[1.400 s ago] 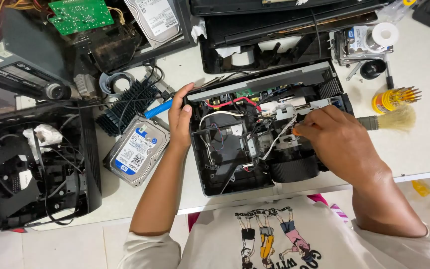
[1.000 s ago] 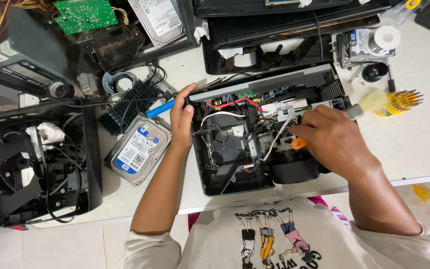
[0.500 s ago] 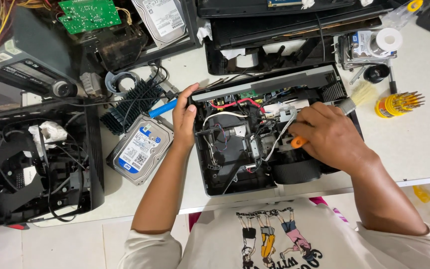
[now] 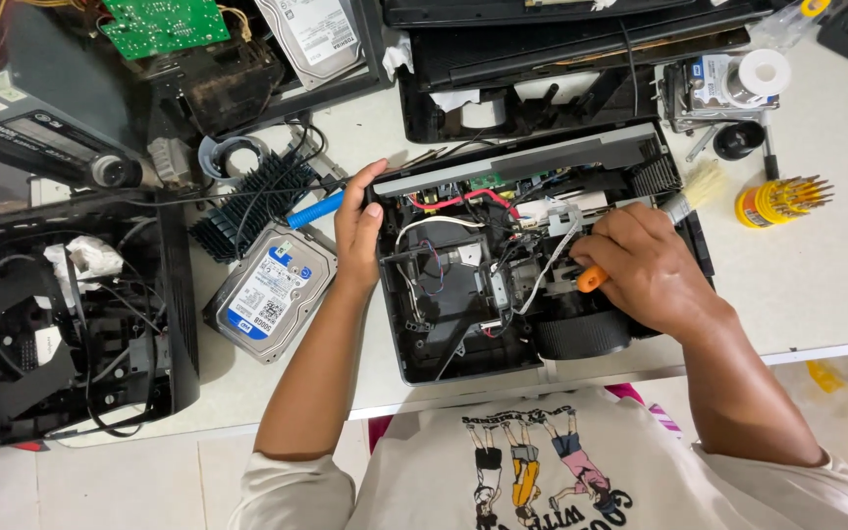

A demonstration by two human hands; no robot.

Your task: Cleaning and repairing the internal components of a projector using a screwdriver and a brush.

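Black plastic made up the shell of the opened projector [image 4: 463, 353], which lay at the near edge of the white table [image 4: 836, 285] with its lid off and its red, white and black wires showing. The person's left hand [image 4: 358, 228] was pressed flat against the projector's left wall, fingers together and curled slightly over the rim, gripping nothing else. The right hand [image 4: 645, 270] was closed around the orange-handled screwdriver [image 4: 591, 280], only the stub of the handle showing past the fingers, its tip hidden among the parts near the lens barrel [image 4: 581, 334]. Just left of the left wrist lay a silver hard drive [image 4: 269, 292] with a blue and white label, and above it a blue-handled tool [image 4: 314, 209] rested beside a black finned heat sink [image 4: 247, 201]. Farther left sat another gutted black casing [image 4: 61, 324]. To the right, well apart from the projector, stood a yellow holder of screwdriver bits [image 4: 772, 201] and a small brush [image 4: 699, 188].
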